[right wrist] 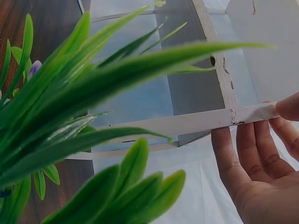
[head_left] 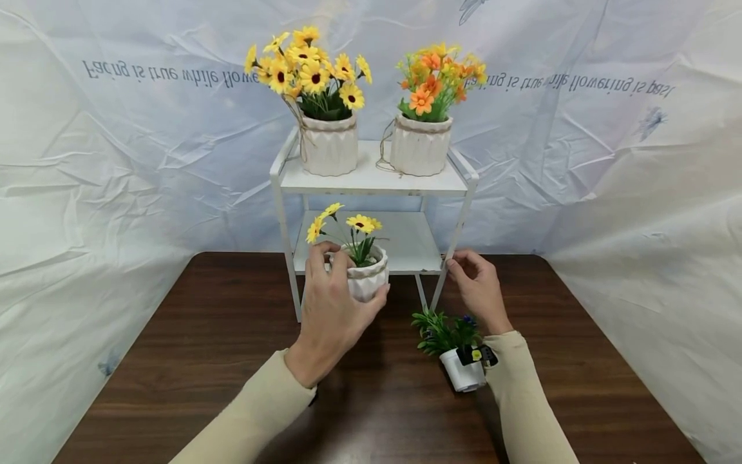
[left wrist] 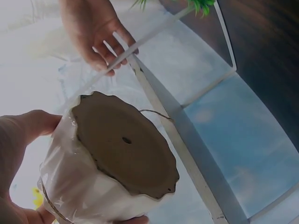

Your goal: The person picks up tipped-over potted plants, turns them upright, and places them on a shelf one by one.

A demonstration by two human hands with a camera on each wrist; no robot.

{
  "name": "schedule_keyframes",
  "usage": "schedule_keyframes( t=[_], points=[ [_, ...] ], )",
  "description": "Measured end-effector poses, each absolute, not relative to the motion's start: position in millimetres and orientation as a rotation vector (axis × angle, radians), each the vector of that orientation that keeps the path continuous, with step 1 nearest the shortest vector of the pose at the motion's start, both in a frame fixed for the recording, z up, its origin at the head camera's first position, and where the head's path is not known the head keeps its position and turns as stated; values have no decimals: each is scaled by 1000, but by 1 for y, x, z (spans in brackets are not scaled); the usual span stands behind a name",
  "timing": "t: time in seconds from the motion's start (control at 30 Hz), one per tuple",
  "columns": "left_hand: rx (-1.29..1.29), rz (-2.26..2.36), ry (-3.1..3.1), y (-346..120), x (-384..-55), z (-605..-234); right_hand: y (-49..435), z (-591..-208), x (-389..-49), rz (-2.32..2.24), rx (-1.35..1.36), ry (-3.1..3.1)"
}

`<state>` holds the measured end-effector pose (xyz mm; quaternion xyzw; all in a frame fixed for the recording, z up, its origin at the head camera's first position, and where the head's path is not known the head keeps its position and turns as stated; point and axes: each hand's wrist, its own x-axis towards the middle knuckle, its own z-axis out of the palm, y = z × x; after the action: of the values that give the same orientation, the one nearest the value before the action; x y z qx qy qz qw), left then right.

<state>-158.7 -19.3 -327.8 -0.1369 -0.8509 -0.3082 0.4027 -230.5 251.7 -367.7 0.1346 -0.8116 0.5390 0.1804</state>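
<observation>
My left hand (head_left: 333, 316) grips a white fluted flowerpot (head_left: 371, 287) holding a few yellow daisies (head_left: 361, 223). It holds the pot in the air just in front of the lower board of a white two-tier shelf (head_left: 373, 187). From below, in the left wrist view, the pot's brown base (left wrist: 126, 149) with a small centre hole tilts toward the camera, beside the board's edge. On the other side, my right hand (head_left: 478, 287) pinches the shelf's front right leg (right wrist: 177, 122) between thumb and fingers, close to where the lower board joins it.
Two more fluted pots stand on the top board, one with yellow daisies (head_left: 330, 148), one with orange flowers (head_left: 421, 151). Below my right wrist, a green plant (head_left: 440, 332) in a small white pot (head_left: 464, 375) leans on the brown table (head_left: 203, 361). Pale printed cloth (head_left: 191, 167) surrounds the table.
</observation>
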Motion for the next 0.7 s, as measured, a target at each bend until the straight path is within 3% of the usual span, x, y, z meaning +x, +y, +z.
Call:
schedule_keyframes(
  t=[0.7],
  points=[
    [-363,-792,-2149,-30,-191,-322,251,-369,-231,1522,378,-2297]
  ],
)
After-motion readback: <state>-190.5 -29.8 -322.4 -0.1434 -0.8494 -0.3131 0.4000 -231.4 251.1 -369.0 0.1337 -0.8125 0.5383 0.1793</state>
